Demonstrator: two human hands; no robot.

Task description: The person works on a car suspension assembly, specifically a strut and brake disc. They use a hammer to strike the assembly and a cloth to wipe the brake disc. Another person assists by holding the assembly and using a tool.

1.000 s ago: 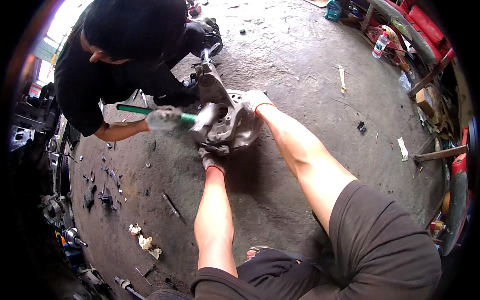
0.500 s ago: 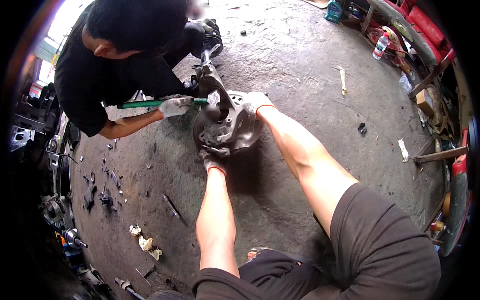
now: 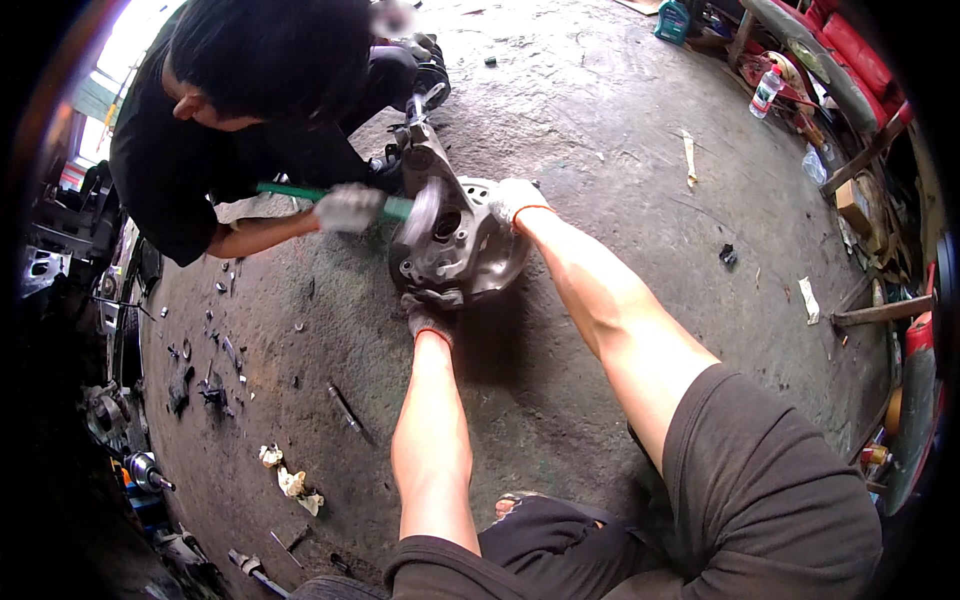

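Note:
A grey metal steering knuckle [image 3: 462, 250] with a rounded dust shield [image 3: 506, 262] is held out in front of me over the floor. My left hand [image 3: 430, 316], in a grey-white work glove, is closed on its near lower edge; the fingertips are partly hidden beneath. On the upper right rim my right hand [image 3: 514, 200], also gloved, grips the shield. A co-worker's gloved hand [image 3: 350, 208] on the left holds a green-handled hammer [image 3: 290, 190]. Its blurred head [image 3: 424, 212] is at the knuckle, beside the round bore; contact cannot be made out.
The co-worker [image 3: 230, 130] crouches close on the left. Small dark parts [image 3: 212, 392], a thin rod [image 3: 344, 408] and crumpled paper [image 3: 290, 484] lie on the floor. Along the right stand a plastic bottle [image 3: 766, 92], a cardboard box [image 3: 854, 206] and a red-padded seat [image 3: 856, 55].
The co-worker's hammer has swung, its handle now sloping down toward the knuckle and its head blurred. The co-worker's head has shifted slightly. My hands keep nearly the same hold.

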